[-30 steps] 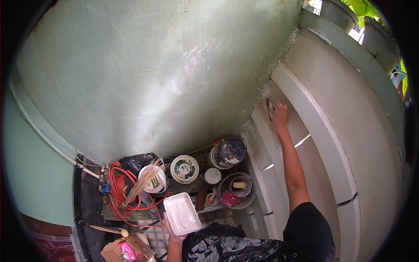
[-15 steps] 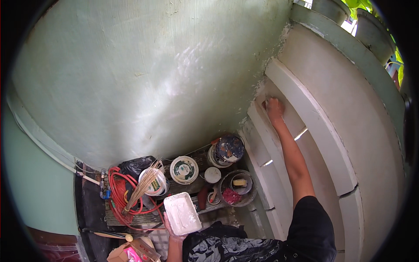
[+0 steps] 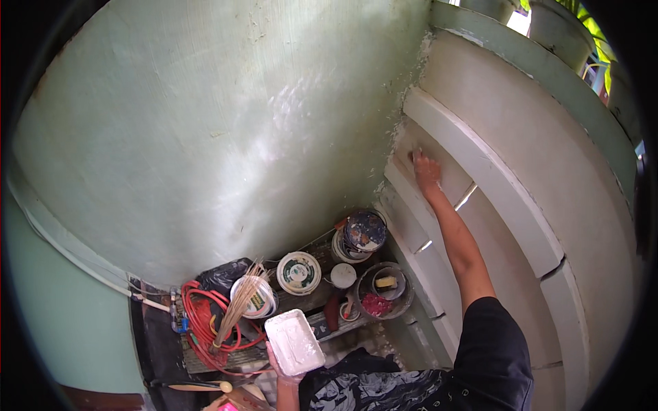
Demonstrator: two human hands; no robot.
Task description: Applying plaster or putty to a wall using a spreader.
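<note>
My left hand [image 3: 275, 362] grips the edge of a white rectangular tub [image 3: 295, 342] holding smooth whitish paste. The tub is tilted toward me at the bottom middle. My right arm reaches far up to the right, with my right hand [image 3: 426, 171] against a recessed panel [image 3: 445, 161] between two pale ledges. Its fingers are closed, the index finger stretched along the panel. A small dark edge shows at the fingertips; what it belongs to is too small to make out. Whitish smears mark the hand and wrist.
Below the green wall [image 3: 205, 137], a wooden bench carries lidded paint buckets [image 3: 299, 273], a bundle of thin sticks [image 3: 240, 301], a coiled red hose [image 3: 199, 315] and a round basin [image 3: 404, 301] with a sponge inside. Potted plants [image 3: 558, 31] stand on the upper right ledge.
The whole view has shifted, so the bench items sit further right and the ledges slightly left. My right hand has moved slightly along the panel, index finger now straighter. The tub stays in my left hand.
</note>
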